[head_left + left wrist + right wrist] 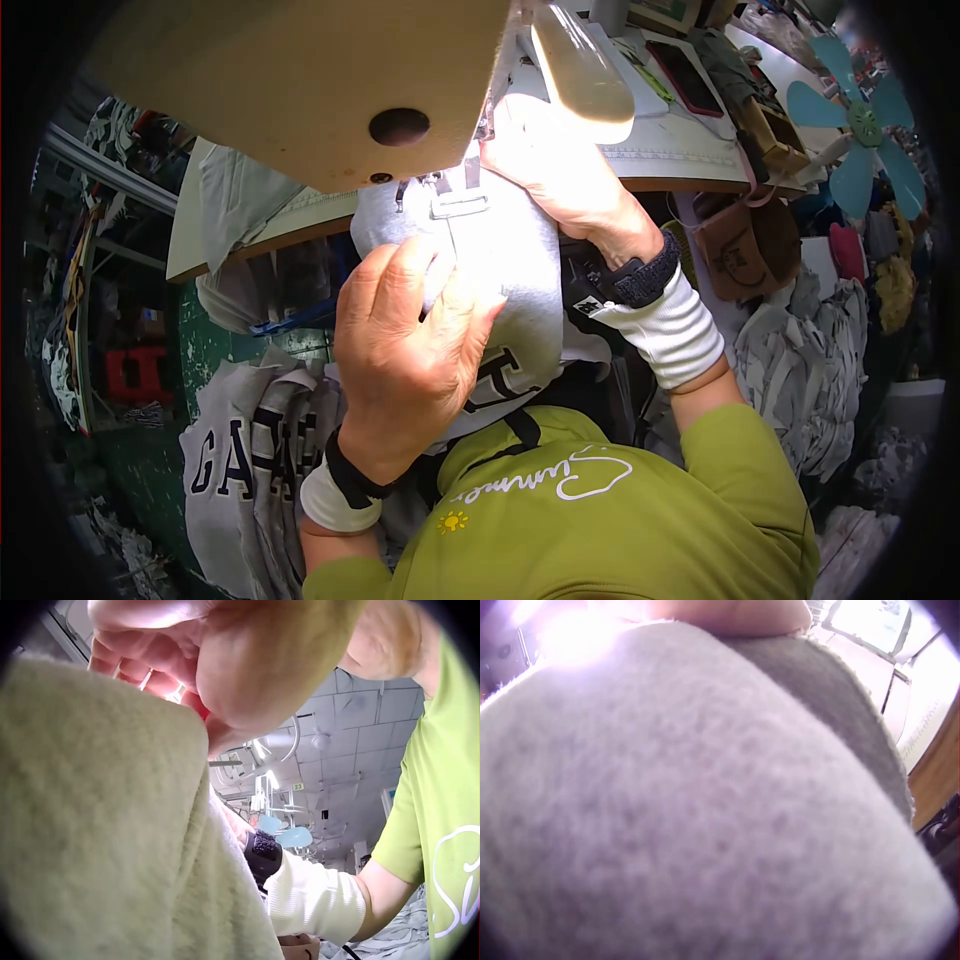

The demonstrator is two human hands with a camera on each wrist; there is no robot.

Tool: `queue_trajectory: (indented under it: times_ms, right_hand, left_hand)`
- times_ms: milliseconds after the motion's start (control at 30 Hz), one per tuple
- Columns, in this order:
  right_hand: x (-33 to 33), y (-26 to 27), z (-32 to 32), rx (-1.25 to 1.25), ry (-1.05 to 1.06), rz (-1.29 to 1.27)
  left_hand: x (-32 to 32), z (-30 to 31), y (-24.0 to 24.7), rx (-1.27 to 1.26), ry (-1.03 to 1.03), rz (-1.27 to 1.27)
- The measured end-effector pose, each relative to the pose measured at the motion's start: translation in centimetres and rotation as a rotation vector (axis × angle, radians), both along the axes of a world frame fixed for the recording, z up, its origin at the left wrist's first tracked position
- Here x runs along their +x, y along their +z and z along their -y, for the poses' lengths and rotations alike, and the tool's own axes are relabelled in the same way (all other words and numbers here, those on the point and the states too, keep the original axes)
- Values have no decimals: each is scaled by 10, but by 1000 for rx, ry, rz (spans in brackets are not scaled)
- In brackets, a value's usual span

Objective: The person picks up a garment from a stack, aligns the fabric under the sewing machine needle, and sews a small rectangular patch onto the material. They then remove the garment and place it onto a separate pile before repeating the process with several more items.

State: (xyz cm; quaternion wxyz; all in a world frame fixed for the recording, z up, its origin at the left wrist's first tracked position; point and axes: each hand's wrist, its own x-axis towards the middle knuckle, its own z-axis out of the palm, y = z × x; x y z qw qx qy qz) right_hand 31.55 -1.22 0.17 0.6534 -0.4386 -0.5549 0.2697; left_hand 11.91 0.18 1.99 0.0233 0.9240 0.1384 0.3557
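Observation:
Grey sweatshirt fabric [515,290] with dark appliqué lettering [500,378] is draped under the head of a sewing machine [300,85]. My left hand [410,330] pinches the near part of the fabric between bent fingers and thumb; in the left wrist view, the palm [270,667] is above a fold of fabric [97,810]. Beside the needle area, my right hand [570,185] rests on the fabric with fingers extended under the bright lamp glare. In the right wrist view, the edge of that hand [735,613] lies on the cloth [705,795].
A ruler-marked table edge [670,170] runs behind the machine, with a phone [683,78] on top. A blue fan [862,122] stands at right. Lettered grey garments [235,470] hang at lower left; grey cloth [800,370] is piled at right.

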Motion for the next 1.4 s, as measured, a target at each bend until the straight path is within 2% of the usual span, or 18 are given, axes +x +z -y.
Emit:
queue_trajectory:
  times_ms: [300, 600, 867, 1100, 1400]
  right_hand:
    - [0, 0, 0, -13, -16, 39]
    - [-2, 0, 2, -28, 37, -102]
    - [0, 0, 1, -30, -58, 71]
    - [-2, 1, 0, 3, -21, 6]
    - [-9, 9, 2, -11, -106, 94]
  left_hand:
    - [1, 0, -1, -3, -2, -2]
    - [0, 0, -1, 5, 10, -13]
    - [1, 1, 0, -4, 11, -14]
    - [0, -1, -1, -9, 11, -10]
    - [-9, -3, -1, -55, 15, -19]
